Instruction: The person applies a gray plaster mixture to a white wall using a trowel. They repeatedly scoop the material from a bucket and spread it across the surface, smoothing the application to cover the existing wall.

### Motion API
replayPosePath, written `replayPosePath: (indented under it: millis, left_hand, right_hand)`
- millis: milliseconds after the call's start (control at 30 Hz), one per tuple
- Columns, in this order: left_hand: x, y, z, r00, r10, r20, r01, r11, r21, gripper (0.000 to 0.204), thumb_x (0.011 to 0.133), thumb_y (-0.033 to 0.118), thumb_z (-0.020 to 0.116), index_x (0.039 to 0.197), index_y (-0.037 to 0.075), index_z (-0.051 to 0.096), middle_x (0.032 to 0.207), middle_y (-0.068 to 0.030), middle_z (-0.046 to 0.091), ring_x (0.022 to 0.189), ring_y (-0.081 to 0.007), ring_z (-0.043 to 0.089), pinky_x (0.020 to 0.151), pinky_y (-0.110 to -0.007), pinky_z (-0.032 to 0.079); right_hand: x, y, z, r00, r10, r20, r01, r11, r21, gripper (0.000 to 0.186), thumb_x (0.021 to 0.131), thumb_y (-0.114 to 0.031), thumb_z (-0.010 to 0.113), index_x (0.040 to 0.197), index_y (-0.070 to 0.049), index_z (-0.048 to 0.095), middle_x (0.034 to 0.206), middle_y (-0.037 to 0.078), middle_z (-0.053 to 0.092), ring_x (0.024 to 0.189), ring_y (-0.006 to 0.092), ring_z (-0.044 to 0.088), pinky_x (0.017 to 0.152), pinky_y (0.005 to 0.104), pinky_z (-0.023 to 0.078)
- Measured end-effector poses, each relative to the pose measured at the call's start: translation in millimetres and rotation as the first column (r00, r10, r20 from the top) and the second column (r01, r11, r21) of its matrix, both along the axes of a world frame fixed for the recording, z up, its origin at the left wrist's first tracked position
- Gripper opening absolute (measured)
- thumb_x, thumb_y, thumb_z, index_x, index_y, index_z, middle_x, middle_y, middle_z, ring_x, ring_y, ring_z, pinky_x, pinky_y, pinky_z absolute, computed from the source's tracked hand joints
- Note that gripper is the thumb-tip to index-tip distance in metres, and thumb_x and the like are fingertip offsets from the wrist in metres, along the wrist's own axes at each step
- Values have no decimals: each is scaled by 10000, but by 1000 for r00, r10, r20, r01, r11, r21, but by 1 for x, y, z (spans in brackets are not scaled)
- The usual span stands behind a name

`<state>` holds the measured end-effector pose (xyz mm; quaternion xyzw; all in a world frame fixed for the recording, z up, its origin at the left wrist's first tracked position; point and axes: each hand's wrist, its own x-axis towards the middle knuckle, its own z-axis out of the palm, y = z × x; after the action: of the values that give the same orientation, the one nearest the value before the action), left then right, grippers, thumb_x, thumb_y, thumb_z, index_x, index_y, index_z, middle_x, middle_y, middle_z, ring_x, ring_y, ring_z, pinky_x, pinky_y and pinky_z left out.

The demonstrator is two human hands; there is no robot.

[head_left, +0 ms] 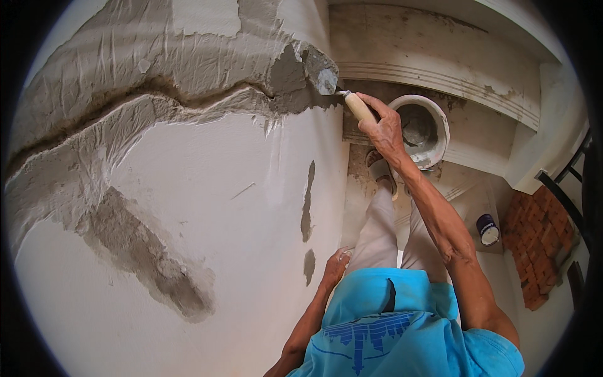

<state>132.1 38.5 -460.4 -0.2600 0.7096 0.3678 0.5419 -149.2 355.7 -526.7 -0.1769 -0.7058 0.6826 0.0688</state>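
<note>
My right hand (384, 129) is closed round the wooden handle of a trowel (359, 108). The blade, partly coated with grey mortar, lies against the wall's curved edge, over a patch of darker, wet-looking mortar (287, 72). From that patch a long, jagged groove (157, 86) runs left through rough grey plaster on the white wall (239, 188). Just right of my right hand stands a round pale bucket (441, 125) with grey mortar inside. Low beside the wall and my leg, my left hand (337, 265) has its fingers curled; whatever may be in them is too small to make out.
Dusty steps (433, 69) with grooved edges rise beyond the bucket. My sandalled foot (380, 169) is on the step below. At the right are a dark can (487, 230), stacked red bricks (537, 239) and a black railing (561, 198). Grey patches mark the lower wall.
</note>
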Motion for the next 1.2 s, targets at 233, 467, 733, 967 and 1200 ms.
replayPosePath:
  millis: [233,467,733,967,1200]
  left_hand:
    - [-19,8,13,999,-49,0,49,998,-34,615,1029,410,534,1483,-3,491,1335,-257,623,1219,-316,615,1006,-407,509]
    - [-13,-8,10,998,-31,-55,32,999,10,601,1007,385,550,1476,12,509,1213,-222,673,1107,-276,649,944,-390,527]
    - [-15,-18,0,994,-107,-29,105,992,-74,553,1008,344,560,1471,43,527,1223,-183,679,1065,-261,673,876,-373,564]
    - [-21,-21,0,999,-28,-26,26,997,-66,542,1010,327,569,1478,57,524,1264,-179,667,1084,-253,678,883,-385,571]
    - [-22,-19,10,1000,-13,-10,12,996,-88,560,996,314,564,1487,51,510,1264,-184,668,1095,-252,675,892,-379,566]
  right_hand:
    - [-2,-26,13,998,38,-54,-23,966,259,646,747,-16,625,1390,-58,576,1044,164,622,944,364,649,847,442,534]
    - [2,-72,40,997,80,-21,-70,949,307,762,748,19,659,1479,-12,444,1111,205,521,949,395,626,827,458,543]
    - [17,-70,56,998,64,-26,-53,952,302,731,725,15,656,1441,18,510,991,175,542,882,350,607,793,437,513]
    - [17,-38,57,998,47,-52,-36,981,193,640,720,-7,642,1353,58,579,943,185,549,861,347,609,779,428,514]
    - [-7,-43,52,993,34,-115,-4,969,248,660,730,-8,644,1384,30,564,936,183,543,842,351,600,765,440,513]
